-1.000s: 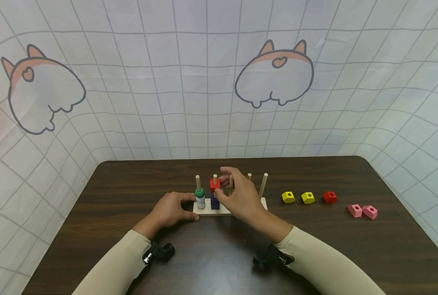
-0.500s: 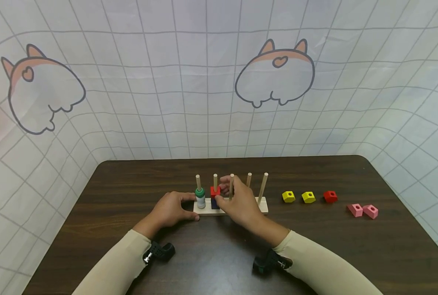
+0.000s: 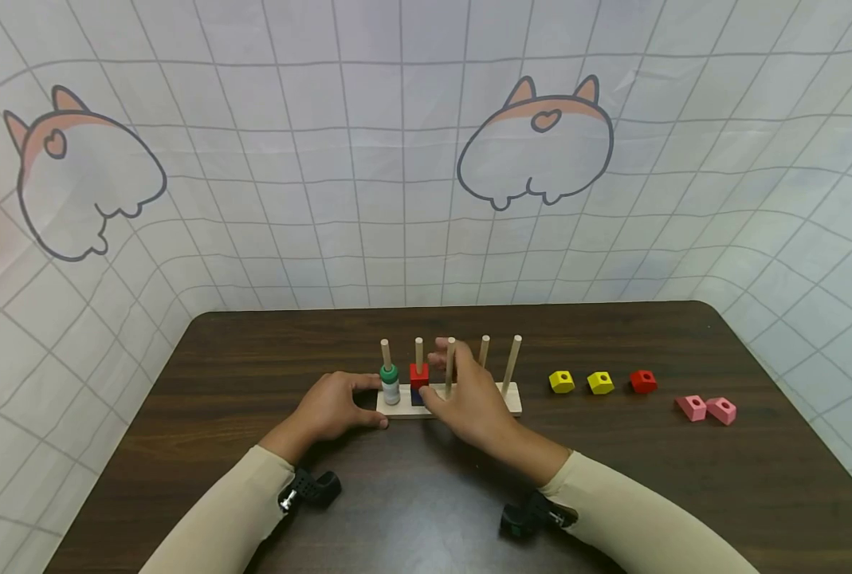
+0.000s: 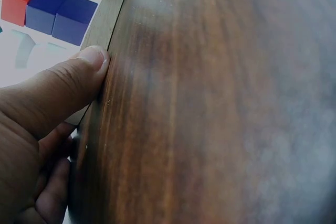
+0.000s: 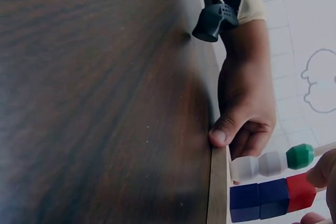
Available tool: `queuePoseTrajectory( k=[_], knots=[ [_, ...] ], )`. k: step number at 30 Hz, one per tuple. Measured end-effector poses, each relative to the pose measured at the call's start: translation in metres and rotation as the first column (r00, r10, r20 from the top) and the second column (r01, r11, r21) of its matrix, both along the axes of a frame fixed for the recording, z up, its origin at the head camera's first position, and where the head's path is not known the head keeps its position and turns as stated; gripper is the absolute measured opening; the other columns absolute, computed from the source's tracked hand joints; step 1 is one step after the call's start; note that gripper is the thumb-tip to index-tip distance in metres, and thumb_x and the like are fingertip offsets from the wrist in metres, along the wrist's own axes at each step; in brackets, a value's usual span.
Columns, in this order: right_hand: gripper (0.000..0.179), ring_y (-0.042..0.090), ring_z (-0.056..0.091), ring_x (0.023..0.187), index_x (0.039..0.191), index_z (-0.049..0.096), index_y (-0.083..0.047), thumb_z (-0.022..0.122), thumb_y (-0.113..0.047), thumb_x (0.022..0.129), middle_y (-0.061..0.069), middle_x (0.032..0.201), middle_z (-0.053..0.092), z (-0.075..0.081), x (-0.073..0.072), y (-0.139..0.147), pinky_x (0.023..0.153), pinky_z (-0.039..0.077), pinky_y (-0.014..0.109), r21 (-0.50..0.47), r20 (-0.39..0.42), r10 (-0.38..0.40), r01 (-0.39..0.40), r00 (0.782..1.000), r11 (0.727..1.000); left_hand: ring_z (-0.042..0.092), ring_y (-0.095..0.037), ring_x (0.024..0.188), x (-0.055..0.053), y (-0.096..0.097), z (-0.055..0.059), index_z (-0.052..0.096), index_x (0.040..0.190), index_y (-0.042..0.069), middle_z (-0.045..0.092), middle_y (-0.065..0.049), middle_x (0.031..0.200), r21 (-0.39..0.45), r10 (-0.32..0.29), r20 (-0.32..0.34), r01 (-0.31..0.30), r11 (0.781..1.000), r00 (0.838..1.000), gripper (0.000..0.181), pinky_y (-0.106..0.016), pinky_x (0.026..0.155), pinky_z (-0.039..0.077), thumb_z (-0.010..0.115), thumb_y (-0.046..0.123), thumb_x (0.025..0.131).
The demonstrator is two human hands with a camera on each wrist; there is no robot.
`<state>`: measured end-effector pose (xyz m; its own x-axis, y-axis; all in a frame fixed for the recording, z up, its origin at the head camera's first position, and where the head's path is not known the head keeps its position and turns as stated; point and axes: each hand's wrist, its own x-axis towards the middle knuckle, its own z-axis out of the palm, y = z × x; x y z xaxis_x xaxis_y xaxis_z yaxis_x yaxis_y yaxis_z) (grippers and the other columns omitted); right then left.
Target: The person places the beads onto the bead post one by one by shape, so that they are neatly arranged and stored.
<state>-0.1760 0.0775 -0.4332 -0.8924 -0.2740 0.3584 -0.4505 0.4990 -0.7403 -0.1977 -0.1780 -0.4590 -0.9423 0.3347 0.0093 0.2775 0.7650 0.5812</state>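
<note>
Clearly, left hand (image 3: pixel 331 408) grips base (image 3: pixel 406 410) (wooden).

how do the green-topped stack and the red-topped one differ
The green-topped stack is white underneath; the red-topped stack is dark blue underneath. The green-topped stack looks rounded; the red-topped stack is boxy. Both have three pieces, the lower two matching.
</note>
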Motion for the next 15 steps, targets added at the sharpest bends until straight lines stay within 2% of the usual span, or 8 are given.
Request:
queuePoseTrajectory(
  k=[5, 10, 15],
  knots=[
    [0.070, 0.027, 0.061, 0.125, 0.147, 0.041, -0.004, 0.079, -0.014, 0.089, 0.011, 0.140, 0.062, 0.003, 0.006, 0.012, 0.102, 0.050, 0.046, 0.060, -0.007, 0.048, -0.048, 0.999, 0.997, 0.062, -0.030, 0.124, 0.000, 0.001, 0.000, 0.075, 0.127, 0.019, 0.070, -0.004, 0.128, 0.000, 0.004, 0.001, -0.004, 1.000, 1.000, 0.062, -0.050, 0.102, 0.048, 0.095, 0.036, 0.071],
    [0.075, 0.028, 0.063, 0.123, 0.150, 0.033, 0.001, 0.077, -0.010, 0.090, 0.019, 0.143, 0.058, 0.003, 0.011, 0.028, 0.099, 0.052, 0.042, 0.134, -0.040, 0.138, -0.132, 0.990, 0.982, 0.061, -0.030, 0.124, 0.000, 0.002, 0.000, 0.074, 0.128, 0.019, 0.070, -0.004, 0.129, -0.001, 0.005, 0.002, -0.005, 1.000, 1.000, 0.062, -0.050, 0.102, 0.048, 0.095, 0.037, 0.072],
    [0.080, 0.029, 0.062, 0.124, 0.153, 0.026, 0.000, 0.076, -0.009, 0.092, 0.020, 0.145, 0.055, 0.000, 0.013, 0.045, 0.099, 0.053, 0.038, 0.175, -0.021, 0.221, -0.214, 0.975, 0.961, 0.060, -0.031, 0.125, 0.000, 0.003, -0.001, 0.074, 0.129, 0.018, 0.069, -0.005, 0.129, -0.004, 0.003, 0.000, -0.003, 1.000, 1.000, 0.063, -0.051, 0.103, 0.048, 0.094, 0.038, 0.072]
  ],
)
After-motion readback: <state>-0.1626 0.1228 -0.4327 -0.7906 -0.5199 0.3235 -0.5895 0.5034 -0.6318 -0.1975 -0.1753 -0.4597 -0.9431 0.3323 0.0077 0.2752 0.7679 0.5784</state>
